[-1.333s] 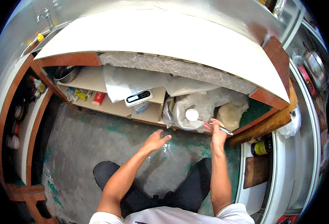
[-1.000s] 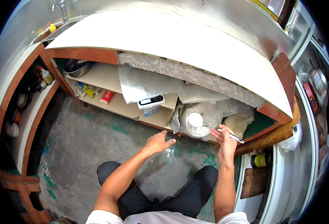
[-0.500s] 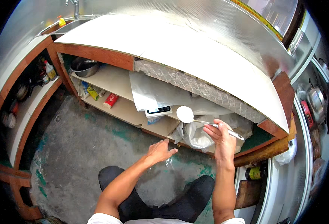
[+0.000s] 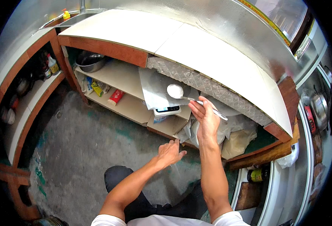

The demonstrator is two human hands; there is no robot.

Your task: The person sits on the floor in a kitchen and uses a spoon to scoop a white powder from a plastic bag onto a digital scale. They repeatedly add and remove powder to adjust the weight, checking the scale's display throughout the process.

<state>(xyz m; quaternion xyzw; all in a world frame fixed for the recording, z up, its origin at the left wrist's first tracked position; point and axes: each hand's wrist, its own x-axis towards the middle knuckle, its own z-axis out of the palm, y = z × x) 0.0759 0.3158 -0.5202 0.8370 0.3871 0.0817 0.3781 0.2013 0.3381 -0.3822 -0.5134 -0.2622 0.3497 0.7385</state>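
Observation:
My right hand (image 4: 207, 118) is closed around the handle of a metal ladle (image 4: 221, 115), holding it up in front of the cabinet. Its bowl is heaped with white powder (image 4: 174, 90) and hovers over a clear plastic sheet (image 4: 150, 88). That sheet lies partly across a white digital scale (image 4: 167, 110) on the shelf. My left hand (image 4: 169, 153) is empty, thumb apart, with its fingertips at the lower shelf's front edge; whether they touch it I cannot tell. Crumpled plastic bags (image 4: 241, 141) sit behind and beside my right wrist.
A dark metal bowl (image 4: 90, 62) stands on the upper shelf, and a red packet (image 4: 115, 97) lies on the lower one. The white countertop (image 4: 136, 26) overhangs both shelves. Bottles (image 4: 52, 64) stand in the left cabinet. A wooden board edge (image 4: 264, 155) juts out at right.
My right hand has carried the loaded ladle left and upward, from in front of the bags to over the plastic sheet. My left hand has shifted slightly right. The view has moved a little.

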